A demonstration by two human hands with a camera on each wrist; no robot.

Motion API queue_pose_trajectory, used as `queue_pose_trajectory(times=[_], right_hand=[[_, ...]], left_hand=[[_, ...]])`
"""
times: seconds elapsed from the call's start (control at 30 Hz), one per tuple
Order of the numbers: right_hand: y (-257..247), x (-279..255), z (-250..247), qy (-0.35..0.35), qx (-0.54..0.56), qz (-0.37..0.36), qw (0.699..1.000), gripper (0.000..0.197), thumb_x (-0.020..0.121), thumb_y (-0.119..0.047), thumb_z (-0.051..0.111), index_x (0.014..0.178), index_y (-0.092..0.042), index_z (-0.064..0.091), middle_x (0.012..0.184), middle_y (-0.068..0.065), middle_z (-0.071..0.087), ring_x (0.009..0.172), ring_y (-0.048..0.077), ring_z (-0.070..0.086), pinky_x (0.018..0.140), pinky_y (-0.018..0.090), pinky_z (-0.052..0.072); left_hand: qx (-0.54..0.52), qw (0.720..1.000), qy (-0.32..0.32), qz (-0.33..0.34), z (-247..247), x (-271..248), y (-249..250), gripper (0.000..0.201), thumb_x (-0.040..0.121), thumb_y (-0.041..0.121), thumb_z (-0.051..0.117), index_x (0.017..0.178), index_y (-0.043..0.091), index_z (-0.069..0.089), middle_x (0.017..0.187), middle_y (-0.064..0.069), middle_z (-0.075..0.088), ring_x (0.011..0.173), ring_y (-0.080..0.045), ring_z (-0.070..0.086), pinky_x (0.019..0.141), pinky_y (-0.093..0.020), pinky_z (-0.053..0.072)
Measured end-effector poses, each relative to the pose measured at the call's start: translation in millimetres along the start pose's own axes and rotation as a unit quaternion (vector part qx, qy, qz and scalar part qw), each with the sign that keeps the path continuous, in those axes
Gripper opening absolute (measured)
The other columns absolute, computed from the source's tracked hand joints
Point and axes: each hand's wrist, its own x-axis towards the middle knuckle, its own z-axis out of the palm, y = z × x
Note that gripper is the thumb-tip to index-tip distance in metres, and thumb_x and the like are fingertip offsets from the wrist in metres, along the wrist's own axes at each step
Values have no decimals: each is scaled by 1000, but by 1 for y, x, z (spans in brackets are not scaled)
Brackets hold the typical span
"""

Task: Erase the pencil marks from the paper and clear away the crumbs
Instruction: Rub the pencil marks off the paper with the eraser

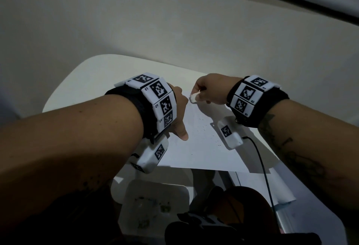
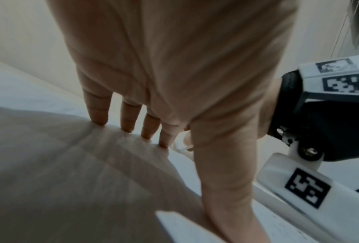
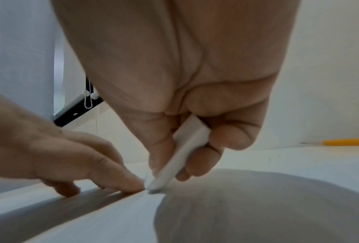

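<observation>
We noted the right hand pinching the eraser, tip down at the far corner of the paper. The left hand, fingers spread flat, pinned the paper to the surface, evidently against slipping. Crumbs lay mid-sheet.

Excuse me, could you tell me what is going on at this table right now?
A person is erasing pencil marks. The right hand pinches a white eraser, its tip down on the paper near the far corner. The left hand presses straight fingers onto the sheet to hold it flat. Dark crumbs lie scattered mid-sheet, not yet cleared. A yellow pencil lies on the table beyond.
</observation>
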Motion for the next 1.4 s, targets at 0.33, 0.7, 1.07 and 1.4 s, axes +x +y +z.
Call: queue_pose_trajectory(times=[0.33, 0.7, 1.07, 1.4], right_hand=[[8, -9, -5, -73, -19, -13, 997, 12, 85, -41, 72, 93, -32, 71, 77, -10, 71, 68, 6, 61, 70, 25, 48], [5, -12, -7, -103, -54, -13, 993, 10, 84, -40, 74, 93, -36, 72, 69, -12, 68, 67, 5, 59, 70, 23, 45], [8, 2, 2, -18, 19, -4, 1000, 14, 82, -42, 76, 88, -31, 69, 73, -8, 71, 66, 9, 62, 63, 23, 47], [9, 6, 0, 35, 45, 1, 998, 16, 84, -39, 75, 92, -28, 68, 72, -5, 69, 66, 10, 63, 58, 24, 45]], left_hand=[[5, 999, -29, -17, -6, -1, 5, 98, 46, 89, 66, 120, 25, 55, 107, 1, 48, 84, -22, 48, 51, -28, 19], [28, 998, -46, -21, -11, -4, 9, 101, 54, 85, 67, 132, 23, 49, 119, -4, 49, 87, -21, 43, 51, -28, 16], [48, 997, -50, -35, -14, -9, 15, 107, 54, 90, 61, 138, 26, 42, 119, -3, 46, 91, -23, 42, 61, -33, 29], [70, 996, -46, -27, -15, -13, 20, 99, 68, 82, 58, 144, 20, 38, 129, -1, 46, 64, -12, 23, 50, -30, 9]])
